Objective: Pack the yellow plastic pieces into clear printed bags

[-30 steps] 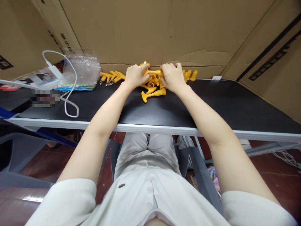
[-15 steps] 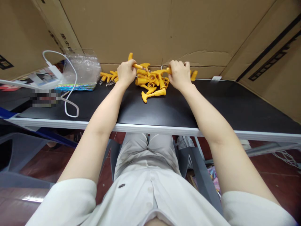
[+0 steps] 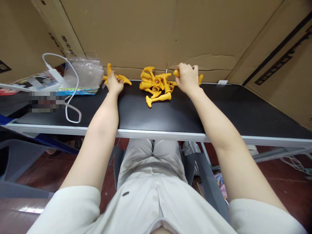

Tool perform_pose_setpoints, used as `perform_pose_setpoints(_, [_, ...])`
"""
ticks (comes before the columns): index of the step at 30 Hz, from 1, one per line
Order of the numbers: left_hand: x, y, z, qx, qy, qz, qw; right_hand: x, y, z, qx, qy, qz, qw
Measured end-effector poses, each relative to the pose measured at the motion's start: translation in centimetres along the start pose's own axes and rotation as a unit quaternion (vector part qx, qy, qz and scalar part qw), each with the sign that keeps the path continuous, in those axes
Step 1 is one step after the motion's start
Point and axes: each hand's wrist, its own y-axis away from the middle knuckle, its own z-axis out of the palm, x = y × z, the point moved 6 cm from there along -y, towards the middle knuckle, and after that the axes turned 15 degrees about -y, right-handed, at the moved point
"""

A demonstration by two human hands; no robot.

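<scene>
My left hand [image 3: 115, 84] is at the far left end of the yellow pieces, its fingers curled round a yellow T-handled corkscrew [image 3: 109, 68] whose handle sticks up above them. Against its thumb side lies another yellow corkscrew handle [image 3: 125, 80], and metal spirals show beside the hand. My right hand [image 3: 187, 78] is closed on a yellow corkscrew [image 3: 176, 73], one end poking out at the left of the fingers; the palm hides the rest. Between the hands lies a pile of yellow corkscrews [image 3: 156, 81] with sleeves over their screws. One sleeved corkscrew [image 3: 158, 99] lies in front of the pile.
The black tabletop [image 3: 161, 117] has a metal front edge. Cardboard walls [image 3: 136, 32] rise behind it and on both sides. Clear plastic bags [image 3: 84, 73], a colourful stack [image 3: 80, 91] and a white cable [image 3: 78, 81] lie to the left. A yellow piece [image 3: 200, 79] shows right of my right hand.
My left hand has moved left with the corkscrew, from beside the central pile to the unsleeved corkscrews at the left. My right hand has stayed almost in place.
</scene>
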Motion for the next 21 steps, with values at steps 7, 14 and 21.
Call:
perform_pose_setpoints(7, [-0.7, -1.0, 0.2, 0.038, -0.026, -0.044, 0.998, 5.1, -0.1, -2.1, 0.085, -0.091, 0.115, 0.986])
perform_pose_setpoints(14, [-0.6, -1.2, 0.6, 0.027, -0.014, -0.003, 1.000, 9.8, 2.5, -3.1, 0.093, -0.121, 0.260, 0.953])
perform_pose_setpoints(21, [-0.9, -0.7, 1.5, -0.040, -0.010, -0.015, 0.999, 15.1, 3.6, -1.5, 0.119, -0.154, 0.345, 0.918])
